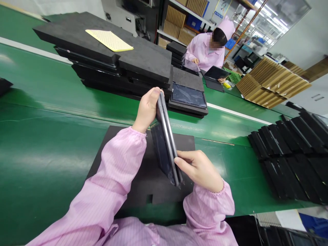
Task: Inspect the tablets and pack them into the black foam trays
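Left hand and right hand, half-closed, pinch 2 slim metal-edged tablets above matte black sheet

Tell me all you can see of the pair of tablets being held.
The pair of tablets is slim, with metallic-grey edges and small perforations near both ends. They stand nearly edge-up, side by side and slightly tilted, above the black board. A dark, glossy face shows on the left. The left hand grips the far end; the right hand's fingers touch the near end.
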Tool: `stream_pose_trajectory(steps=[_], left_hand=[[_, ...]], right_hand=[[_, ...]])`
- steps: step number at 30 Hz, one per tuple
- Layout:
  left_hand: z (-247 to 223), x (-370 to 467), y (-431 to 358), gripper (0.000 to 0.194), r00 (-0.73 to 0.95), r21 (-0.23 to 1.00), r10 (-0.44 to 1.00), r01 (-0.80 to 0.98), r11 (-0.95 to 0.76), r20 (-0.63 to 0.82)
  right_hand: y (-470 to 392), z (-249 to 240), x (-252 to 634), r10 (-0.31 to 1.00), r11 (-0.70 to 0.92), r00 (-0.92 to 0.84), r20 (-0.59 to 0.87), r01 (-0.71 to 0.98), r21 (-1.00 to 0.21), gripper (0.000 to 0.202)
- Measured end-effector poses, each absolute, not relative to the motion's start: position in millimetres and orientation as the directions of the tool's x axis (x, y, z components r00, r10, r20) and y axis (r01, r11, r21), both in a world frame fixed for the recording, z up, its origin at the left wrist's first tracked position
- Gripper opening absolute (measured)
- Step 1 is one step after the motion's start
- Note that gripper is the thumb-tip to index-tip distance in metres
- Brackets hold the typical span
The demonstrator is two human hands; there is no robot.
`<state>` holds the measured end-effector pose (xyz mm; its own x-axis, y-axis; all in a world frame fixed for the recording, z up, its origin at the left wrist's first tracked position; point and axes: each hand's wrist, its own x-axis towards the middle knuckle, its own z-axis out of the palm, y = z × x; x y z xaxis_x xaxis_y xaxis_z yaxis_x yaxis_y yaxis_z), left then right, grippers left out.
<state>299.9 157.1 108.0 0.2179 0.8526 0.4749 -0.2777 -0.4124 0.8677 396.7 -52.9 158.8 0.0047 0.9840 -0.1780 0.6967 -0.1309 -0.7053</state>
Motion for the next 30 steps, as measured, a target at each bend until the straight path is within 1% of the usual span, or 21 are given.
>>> stream_pose_trajectory(steps=[4,9,19,30], left_hand=[[105,301,159,0.058,0.186,0.865,0.860,-0.281,-0.417,0.475],[106,301,158,0.057,0.186,0.859,0.856,-0.293,-0.421,0.483],[106,301,159,0.061,0.197,0.870,0.862,-0.279,-0.407,0.467],[110,303,154,0.061,0.206,0.865,0.858,-0.301,-0.401,0.470]], right_hand=[[-53,160,396,0.988,-0.068,-0.040,-0.146,0.741,-0.668,0.037],[-56,163,401,0.981,-0.009,-0.128,-0.144,0.717,-0.697,0.043],[-56,163,406,0.976,0.007,-0.156,-0.149,0.712,-0.702,0.044],[-60,162,403,0.966,0.026,-0.196,-0.170,0.725,-0.688,0.048]])
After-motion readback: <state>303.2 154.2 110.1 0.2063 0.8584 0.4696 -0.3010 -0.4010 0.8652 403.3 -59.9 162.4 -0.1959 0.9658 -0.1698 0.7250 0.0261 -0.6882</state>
